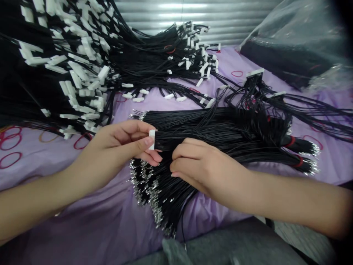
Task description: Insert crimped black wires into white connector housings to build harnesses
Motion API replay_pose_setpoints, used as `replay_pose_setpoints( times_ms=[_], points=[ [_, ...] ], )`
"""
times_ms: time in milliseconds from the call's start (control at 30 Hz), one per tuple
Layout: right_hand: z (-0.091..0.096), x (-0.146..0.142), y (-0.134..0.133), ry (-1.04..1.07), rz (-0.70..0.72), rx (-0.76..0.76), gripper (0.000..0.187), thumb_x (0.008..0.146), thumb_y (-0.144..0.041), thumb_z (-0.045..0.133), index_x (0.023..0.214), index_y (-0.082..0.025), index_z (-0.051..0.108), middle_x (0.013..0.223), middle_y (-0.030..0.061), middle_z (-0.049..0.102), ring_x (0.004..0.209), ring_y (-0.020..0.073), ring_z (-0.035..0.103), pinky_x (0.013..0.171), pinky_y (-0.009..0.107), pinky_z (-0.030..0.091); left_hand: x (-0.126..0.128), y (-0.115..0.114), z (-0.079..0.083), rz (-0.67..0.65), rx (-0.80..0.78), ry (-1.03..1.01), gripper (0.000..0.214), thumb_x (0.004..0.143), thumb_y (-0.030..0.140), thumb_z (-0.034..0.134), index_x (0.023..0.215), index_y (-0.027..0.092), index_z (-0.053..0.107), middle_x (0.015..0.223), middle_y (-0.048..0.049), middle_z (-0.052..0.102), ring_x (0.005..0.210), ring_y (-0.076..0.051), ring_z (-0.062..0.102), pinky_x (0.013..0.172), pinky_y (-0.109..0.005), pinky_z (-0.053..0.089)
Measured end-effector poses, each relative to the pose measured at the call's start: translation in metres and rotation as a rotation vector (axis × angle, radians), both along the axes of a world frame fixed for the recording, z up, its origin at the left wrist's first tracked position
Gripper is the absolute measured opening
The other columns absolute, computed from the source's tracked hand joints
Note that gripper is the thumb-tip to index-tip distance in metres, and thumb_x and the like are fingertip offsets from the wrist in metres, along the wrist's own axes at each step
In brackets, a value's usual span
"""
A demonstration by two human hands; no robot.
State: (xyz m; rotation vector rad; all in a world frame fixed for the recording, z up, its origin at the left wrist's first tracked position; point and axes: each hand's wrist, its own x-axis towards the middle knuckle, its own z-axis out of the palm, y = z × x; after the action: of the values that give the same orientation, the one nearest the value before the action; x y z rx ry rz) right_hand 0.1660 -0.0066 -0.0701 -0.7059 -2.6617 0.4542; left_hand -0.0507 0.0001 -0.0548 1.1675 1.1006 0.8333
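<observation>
Between the thumb and fingers of my left hand (129, 143) is a small white connector housing (152, 139), held upright. Just to its right, my right hand (200, 162) has its fingers pinched together; what they grip is hidden behind them, though black wires run close by. Both hands are above a wide spread of loose black wires (220, 129). Their silver metal terminals (150, 191) fan out below my left hand. At the right, two wire bundles (300, 145) are tied with red rubber bands.
Piles of black cables with white connectors (85, 48) lie at the left and back. A partly wired connector (255, 73) sits at right. A clear plastic bag (298, 44) with dark contents stands at back right. Red rubber bands (11, 138) are scattered on the purple cloth (96, 217).
</observation>
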Motion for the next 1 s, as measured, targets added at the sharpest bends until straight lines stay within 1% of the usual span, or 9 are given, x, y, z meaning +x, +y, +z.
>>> replay_pose_setpoints(
  times_ms=[133,267,400,500,633,733,800,867,1000],
  points=[
    [0.011,0.004,-0.001,0.101,-0.077,-0.164,0.016,0.097,-0.013,0.051,0.089,-0.012,0.065,0.090,0.0061,0.064,0.081,0.0136,0.056,0.074,0.025,0.047,0.001,0.000,0.001,-0.012,-0.093,-0.055,0.011,0.071,0.031,0.084,0.079,0.032,0.077,0.067,0.0014,0.074,0.061,-0.021,0.072,0.061,-0.029,0.061],
    [0.023,0.009,0.002,0.269,-0.117,-0.359,0.008,0.094,-0.012,0.058,0.090,-0.013,0.065,0.083,-0.0015,0.068,0.072,0.0056,0.059,0.068,0.016,0.046,0.003,-0.002,0.003,0.014,-0.184,-0.104,0.017,0.063,0.026,0.087,0.077,0.032,0.079,0.065,0.0015,0.074,0.058,-0.020,0.072,0.057,-0.026,0.061],
    [0.028,0.008,0.005,0.348,-0.153,-0.522,0.009,0.092,-0.014,0.062,0.089,-0.015,0.071,0.086,-0.0028,0.073,0.076,0.0047,0.064,0.070,0.014,0.048,0.003,-0.004,0.002,-0.007,-0.235,-0.185,0.016,0.066,0.026,0.087,0.079,0.032,0.080,0.066,0.0032,0.075,0.057,-0.018,0.072,0.057,-0.024,0.063],
    [0.029,0.006,0.005,0.386,-0.208,-0.608,0.010,0.090,-0.015,0.064,0.082,-0.015,0.070,0.075,-0.0040,0.070,0.066,0.0040,0.059,0.059,0.015,0.045,0.003,-0.005,0.002,-0.045,-0.224,-0.188,0.015,0.067,0.029,0.088,0.079,0.031,0.079,0.066,0.0027,0.076,0.059,-0.017,0.073,0.058,-0.021,0.062],
    [0.032,0.005,0.005,0.411,-0.299,-0.692,0.013,0.083,-0.010,0.064,0.071,-0.013,0.066,0.061,-0.0061,0.059,0.054,0.0025,0.048,0.047,0.014,0.036,0.003,-0.008,0.003,-0.110,-0.157,-0.118,0.011,0.072,0.031,0.084,0.081,0.033,0.078,0.067,0.0017,0.078,0.062,-0.019,0.075,0.060,-0.023,0.063],
    [0.031,0.005,0.006,0.398,-0.343,-0.705,0.014,0.078,-0.006,0.065,0.066,-0.013,0.063,0.057,-0.0068,0.055,0.052,0.0019,0.044,0.045,0.014,0.033,0.004,-0.011,0.002,-0.145,-0.138,-0.118,0.006,0.080,0.027,0.077,0.083,0.032,0.076,0.069,0.0013,0.078,0.064,-0.019,0.076,0.062,-0.023,0.064],
    [0.030,0.005,0.007,0.374,-0.350,-0.676,0.013,0.077,-0.006,0.065,0.065,-0.013,0.063,0.057,-0.0070,0.055,0.052,0.0015,0.044,0.045,0.013,0.033,0.004,-0.011,0.000,-0.168,-0.132,-0.131,0.007,0.081,0.024,0.075,0.086,0.029,0.074,0.072,0.0006,0.079,0.066,-0.018,0.077,0.063,-0.022,0.065],
    [0.028,0.005,0.007,0.342,-0.345,-0.603,0.013,0.078,-0.008,0.064,0.066,-0.013,0.064,0.057,-0.0071,0.056,0.051,0.0013,0.044,0.045,0.013,0.033,0.005,-0.011,-0.001,-0.176,-0.126,-0.136,0.009,0.082,0.019,0.073,0.088,0.026,0.072,0.072,0.0004,0.079,0.067,-0.017,0.078,0.064,-0.022,0.065],
    [0.025,0.003,0.005,0.312,-0.338,-0.388,0.016,0.078,-0.008,0.065,0.064,-0.012,0.063,0.057,-0.0072,0.057,0.053,0.0003,0.046,0.048,0.013,0.033,0.005,-0.010,-0.002,-0.161,-0.122,-0.134,0.010,0.082,0.013,0.070,0.089,0.021,0.070,0.071,0.0008,0.079,0.067,-0.017,0.078,0.063,-0.023,0.065]
  ],
)
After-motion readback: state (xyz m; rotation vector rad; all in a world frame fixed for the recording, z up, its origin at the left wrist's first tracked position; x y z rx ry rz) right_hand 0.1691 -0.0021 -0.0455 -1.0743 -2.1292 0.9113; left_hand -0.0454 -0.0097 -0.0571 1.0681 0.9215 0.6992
